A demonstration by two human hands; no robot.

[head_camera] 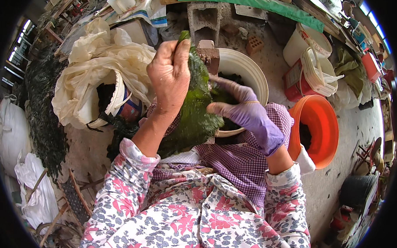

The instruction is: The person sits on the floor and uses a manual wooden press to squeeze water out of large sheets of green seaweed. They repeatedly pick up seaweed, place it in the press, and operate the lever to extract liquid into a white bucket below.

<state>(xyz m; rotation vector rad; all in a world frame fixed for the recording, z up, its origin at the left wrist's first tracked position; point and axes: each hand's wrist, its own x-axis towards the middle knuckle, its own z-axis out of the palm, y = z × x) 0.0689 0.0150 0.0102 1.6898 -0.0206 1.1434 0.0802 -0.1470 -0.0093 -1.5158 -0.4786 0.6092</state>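
Observation:
My bare left hand [171, 71] grips the top end of a broad, wet, dark green kelp frond [198, 114], pinched between thumb and fingers. The frond hangs down towards my lap. My right hand [242, 107] wears a purple glove, with the thumb and index fingertip looking bare. Its thumb and index finger are apart at the frond's right edge. Dark green kelp shows between them; whether they grip it is unclear. Beneath the right hand stands a cream plastic bucket [254, 66] with dark kelp inside. A brown block [209, 58] sits at the bucket's left rim.
On the left, a tipped white bucket [117, 97] wrapped in cream plastic sheeting [85, 69] holds dark seaweed. A long seaweed heap [45, 113] lies beyond. To the right stand an orange bucket [321, 132] and a lidded pail [319, 74]. A concrete block [193, 22] is ahead.

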